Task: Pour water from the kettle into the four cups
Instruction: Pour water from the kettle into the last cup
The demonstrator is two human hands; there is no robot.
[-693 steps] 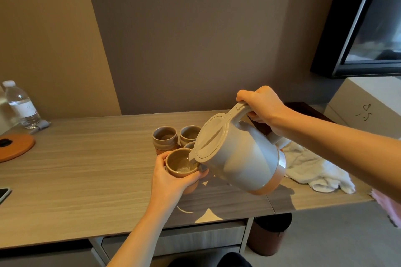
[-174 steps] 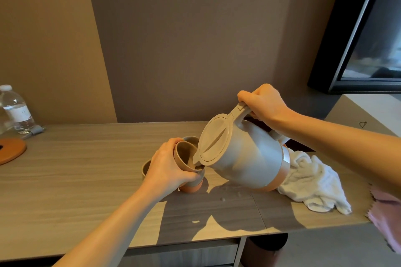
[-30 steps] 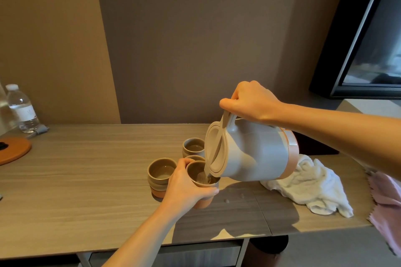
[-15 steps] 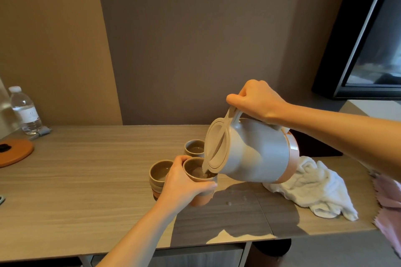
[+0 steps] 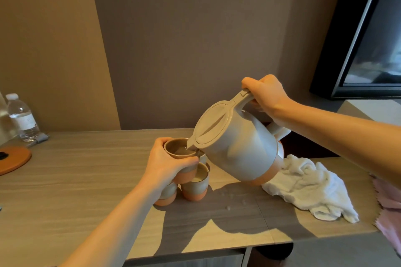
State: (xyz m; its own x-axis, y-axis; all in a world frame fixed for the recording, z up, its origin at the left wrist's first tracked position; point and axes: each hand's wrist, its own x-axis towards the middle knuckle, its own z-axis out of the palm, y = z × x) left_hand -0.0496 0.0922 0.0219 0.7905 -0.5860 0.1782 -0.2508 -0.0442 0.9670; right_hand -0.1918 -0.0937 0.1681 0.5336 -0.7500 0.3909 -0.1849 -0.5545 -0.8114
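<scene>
It looks like a hotel room: a long wood-grain desk (image 5: 76, 180) against a plain two-tone wall, a wall-mounted television (image 5: 373, 34) at two o'clock, a small labelled water bottle (image 5: 21, 117) at nine o'clock, and a crumpled white towel (image 5: 308, 191) at four o'clock.

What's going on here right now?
A person is pouring water. The right hand holds the kettle by its handle, tilted so the spout sits over a cup that the left hand lifts above the desk. That cup already has water in it. Another cup stands on the desk just below, also with liquid inside, and a third is partly hidden behind the left hand. A few drops lie on the desk beside a white towel.
</scene>
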